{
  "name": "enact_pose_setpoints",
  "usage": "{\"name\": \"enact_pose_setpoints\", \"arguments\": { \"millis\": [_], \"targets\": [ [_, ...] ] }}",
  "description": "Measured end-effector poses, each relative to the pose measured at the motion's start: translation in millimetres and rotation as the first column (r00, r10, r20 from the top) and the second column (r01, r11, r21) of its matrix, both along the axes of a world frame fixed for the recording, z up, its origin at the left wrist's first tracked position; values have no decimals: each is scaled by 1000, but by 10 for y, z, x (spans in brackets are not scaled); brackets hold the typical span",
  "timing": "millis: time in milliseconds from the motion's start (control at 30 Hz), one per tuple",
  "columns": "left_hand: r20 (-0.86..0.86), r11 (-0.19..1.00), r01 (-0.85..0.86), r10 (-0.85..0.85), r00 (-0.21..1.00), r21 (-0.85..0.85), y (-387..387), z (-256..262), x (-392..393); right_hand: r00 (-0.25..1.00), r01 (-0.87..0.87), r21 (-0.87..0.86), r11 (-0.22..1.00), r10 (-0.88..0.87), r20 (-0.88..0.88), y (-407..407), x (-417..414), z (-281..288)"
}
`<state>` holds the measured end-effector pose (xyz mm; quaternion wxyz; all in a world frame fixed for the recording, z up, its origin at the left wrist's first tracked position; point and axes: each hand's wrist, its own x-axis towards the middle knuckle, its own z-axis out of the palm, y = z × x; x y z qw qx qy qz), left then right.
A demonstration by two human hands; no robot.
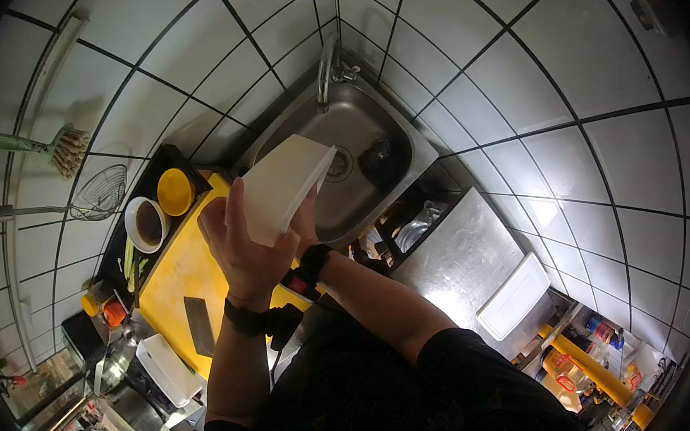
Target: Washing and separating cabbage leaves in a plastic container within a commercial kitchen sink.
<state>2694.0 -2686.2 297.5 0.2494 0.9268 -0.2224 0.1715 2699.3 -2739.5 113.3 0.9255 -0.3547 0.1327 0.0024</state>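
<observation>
Both of my hands grip a white plastic container (279,187), tilted over the near left side of a stainless steel sink (386,110). My left hand (248,253) holds the near end, with its fingers and thumb along the sides. On the container's right side, my right hand (305,218) is partly hidden behind the wall. The container's inside cannot be seen well. Beyond it, a metal faucet (325,79) stands at the sink's back corner. A drain strainer (339,164) and a dark, bunched scrubber-like thing (378,160) lie in the basin.
A cleaver (200,327) rests on a yellow cutting board (171,273). Beside the board stand a yellow bowl (175,192) and a white bowl (157,225) of brown liquid. A white lid (514,297) lies on the steel counter (441,256). A brush (68,150) and wire skimmer (101,192) hang left.
</observation>
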Motion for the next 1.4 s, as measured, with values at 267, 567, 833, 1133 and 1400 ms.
{"name": "enact_pose_setpoints", "arguments": {
  "millis": [267, 567, 833, 1133, 1400],
  "targets": [
    [-20, 1000, -12, 12, 1000, 1, -20, 7, -6, 1000, 20, 54, 998, -19, -17, 0, 2, -42],
    [-3, 1000, -7, 7, 1000, 0, -33, 37, -6, 1000, 12, 25, 1000, -11, -17, -12, 15, -26],
    [2, 1000, -3, 3, 1000, 1, -46, 68, -14, 1000, 4, 2, 1000, -4, -17, -12, 15, 19],
    [88, 1000, -19, 20, 996, -12, -40, 16, -2, 1000, -3, -23, 1000, 3, -13, -7, 16, 76],
    [46, 1000, -20, 20, 999, -5, -37, 45, -20, 1000, 1, -61, 998, -2, -10, -13, 2, 140]
  ]
}}
